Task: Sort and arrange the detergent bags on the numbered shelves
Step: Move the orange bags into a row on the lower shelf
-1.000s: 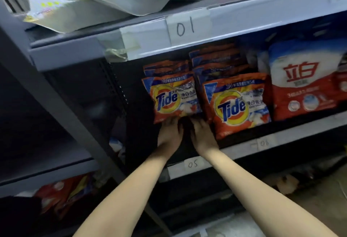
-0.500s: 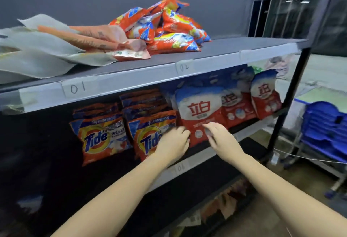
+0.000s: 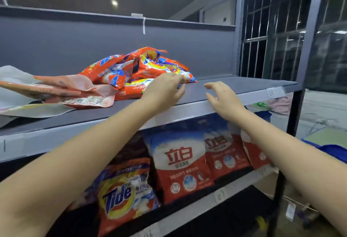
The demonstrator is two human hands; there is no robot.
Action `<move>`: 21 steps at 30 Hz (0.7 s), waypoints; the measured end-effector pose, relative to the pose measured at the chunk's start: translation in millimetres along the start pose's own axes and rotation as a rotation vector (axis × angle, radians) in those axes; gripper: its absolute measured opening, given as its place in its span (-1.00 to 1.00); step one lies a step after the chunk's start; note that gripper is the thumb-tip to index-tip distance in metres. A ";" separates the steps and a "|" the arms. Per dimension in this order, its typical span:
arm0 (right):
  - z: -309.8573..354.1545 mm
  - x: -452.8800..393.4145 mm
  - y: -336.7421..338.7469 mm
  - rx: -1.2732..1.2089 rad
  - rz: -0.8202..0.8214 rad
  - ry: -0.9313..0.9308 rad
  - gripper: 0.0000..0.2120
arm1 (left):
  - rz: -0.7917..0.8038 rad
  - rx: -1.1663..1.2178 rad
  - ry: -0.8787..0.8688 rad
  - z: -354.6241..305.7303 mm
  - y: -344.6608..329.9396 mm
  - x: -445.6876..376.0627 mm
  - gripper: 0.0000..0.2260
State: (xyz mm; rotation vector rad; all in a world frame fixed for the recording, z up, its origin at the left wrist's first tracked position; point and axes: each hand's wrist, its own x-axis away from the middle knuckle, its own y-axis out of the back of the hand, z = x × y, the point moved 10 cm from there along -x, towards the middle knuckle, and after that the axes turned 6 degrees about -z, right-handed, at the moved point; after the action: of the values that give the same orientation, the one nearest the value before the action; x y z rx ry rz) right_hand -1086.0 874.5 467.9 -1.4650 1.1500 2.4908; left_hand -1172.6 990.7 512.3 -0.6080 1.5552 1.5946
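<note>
A fresh bag is being fetched from the heap of orange detergent bags [image 3: 139, 71] piled on the top shelf [image 3: 225, 90]. The left hand [image 3: 165, 90] is curled at the heap's near edge, a firm hold not yet evident; the right hand [image 3: 223, 99] is held open, empty, just beside. Next, one bag must be gripped and lifted clear.
</note>
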 end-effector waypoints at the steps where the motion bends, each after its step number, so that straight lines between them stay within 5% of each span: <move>1: -3.0 -14.4 -3.2 0.019 0.010 0.015 -0.66 | 0.015 -0.042 0.011 8.7 -3.0 -14.2 -0.76; 15: -98.2 -187.4 -77.7 0.159 0.259 0.028 -0.63 | 0.366 -0.379 0.292 116.6 -130.1 -157.7 -0.69; 21: -142.8 -238.7 -146.5 0.145 0.519 0.054 -0.62 | 0.510 -0.418 0.513 166.5 -189.2 -182.0 -0.65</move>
State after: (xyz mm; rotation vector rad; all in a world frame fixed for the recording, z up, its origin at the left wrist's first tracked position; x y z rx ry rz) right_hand -792.5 971.3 525.8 -1.3362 1.8853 2.5964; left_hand -886.1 1097.4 568.8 -0.9576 1.8567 2.3162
